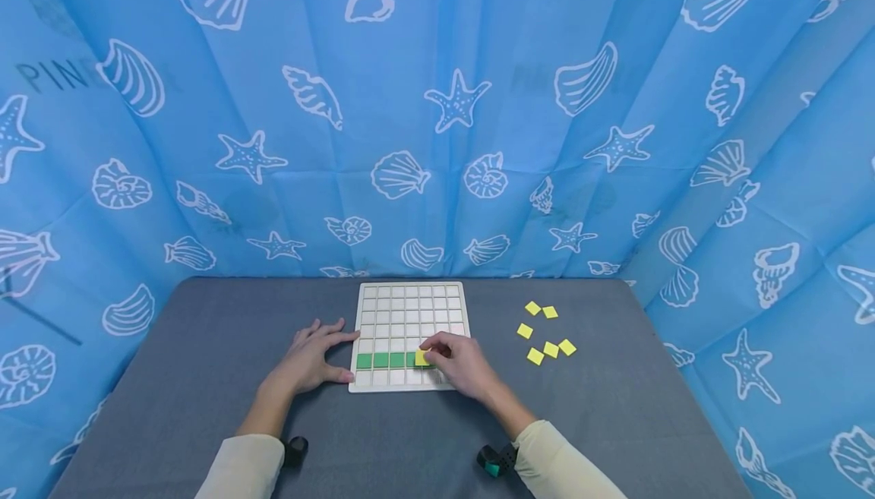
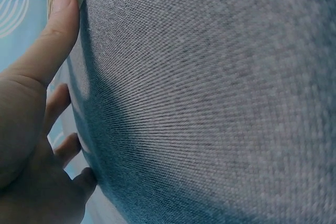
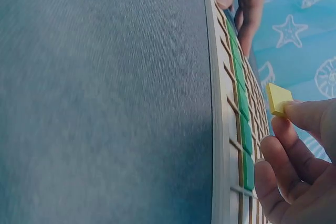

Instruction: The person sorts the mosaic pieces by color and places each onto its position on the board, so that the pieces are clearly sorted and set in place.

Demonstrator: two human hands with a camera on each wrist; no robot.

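Past my sleeves (image 1: 242, 462), my right hand (image 1: 461, 366) pinched a yellow tile (image 3: 278, 99) thumb-to-finger above the board (image 1: 408, 304) my splayed left hand (image 1: 307, 358) touched.

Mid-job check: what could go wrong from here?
The yellow tile sits in a thumb-and-finger pinch in the right hand, so it might slip and land askew on the green tiles.
The left hand touches only the left side of the grid board; a firm press elsewhere could shift it.
The loose yellow tiles could get knocked if the right hand swings wide.
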